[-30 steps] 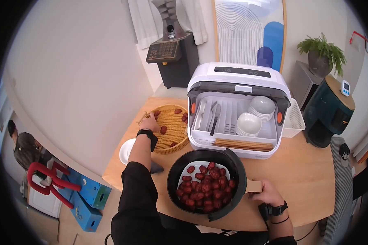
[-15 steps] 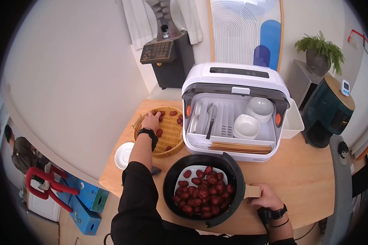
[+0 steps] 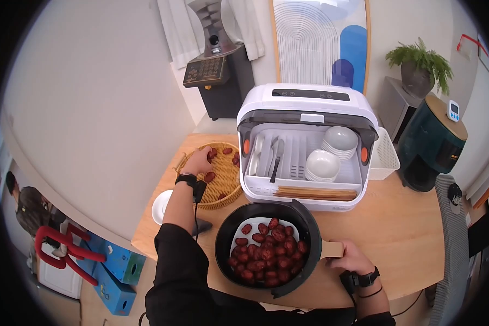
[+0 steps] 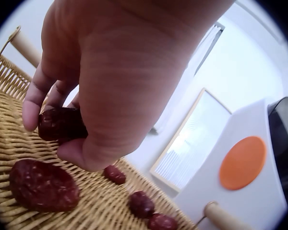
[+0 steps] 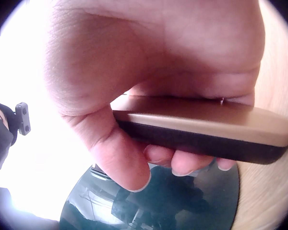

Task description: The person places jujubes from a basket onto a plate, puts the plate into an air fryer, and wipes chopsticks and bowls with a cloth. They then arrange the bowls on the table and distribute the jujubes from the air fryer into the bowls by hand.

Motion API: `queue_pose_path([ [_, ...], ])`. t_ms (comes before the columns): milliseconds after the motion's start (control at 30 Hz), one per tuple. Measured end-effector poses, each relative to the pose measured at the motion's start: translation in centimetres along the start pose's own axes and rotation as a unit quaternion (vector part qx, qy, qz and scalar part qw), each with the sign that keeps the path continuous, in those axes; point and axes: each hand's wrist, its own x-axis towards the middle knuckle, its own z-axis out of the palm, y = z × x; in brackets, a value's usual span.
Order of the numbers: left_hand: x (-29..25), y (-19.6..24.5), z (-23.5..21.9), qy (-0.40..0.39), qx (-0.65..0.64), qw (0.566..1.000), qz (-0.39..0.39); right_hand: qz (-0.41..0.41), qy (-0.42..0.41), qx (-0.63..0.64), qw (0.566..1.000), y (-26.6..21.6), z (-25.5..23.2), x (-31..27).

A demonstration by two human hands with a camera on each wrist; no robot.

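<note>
Left grip point(image 3: 199, 162) pinches a red date point(image 4: 62, 123) in the wicker basket point(image 3: 228, 183); right grip point(image 3: 349, 256) clasps the handle point(image 3: 331, 249) of the air-fryer drawer point(image 3: 309, 239) holding more dates point(image 3: 267, 254)

The pan point(image 3: 313, 239) lies open from above; the left arm point(image 3: 179, 209) crosses the near rim of the basket point(image 3: 225, 168). The box point(image 3: 304, 100) blocks its right side. Between right hand point(image 3: 353, 255) and fryer point(image 3: 430, 141), a hand could pass over the table point(image 3: 396, 233).

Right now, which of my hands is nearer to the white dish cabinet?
Your left hand, in the wicker basket just beside the cabinet. Your right hand is farther, below it on the pan's handle.
</note>
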Motion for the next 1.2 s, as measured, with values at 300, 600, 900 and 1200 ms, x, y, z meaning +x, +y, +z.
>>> queue_pose_path([
  [300,-9.2,6.9,-8.9,-0.031,-0.181,0.98,0.074,-0.005,-0.001,-0.013,1.0,-0.5,0.2,0.0],
  [600,-13.5,9.5,-8.3,-0.094,-0.114,0.977,0.151,-0.011,0.005,0.014,1.0,-0.5,0.5,0.0],
  [900,-19.5,17.6,-12.0,-0.311,-0.222,0.863,0.331,-0.018,0.01,0.034,0.999,-0.1,0.4,0.0],
  [1200,-5.5,5.2,-1.4,-0.138,0.084,0.985,-0.067,-0.029,0.008,0.019,0.999,-0.5,0.5,-0.1],
])
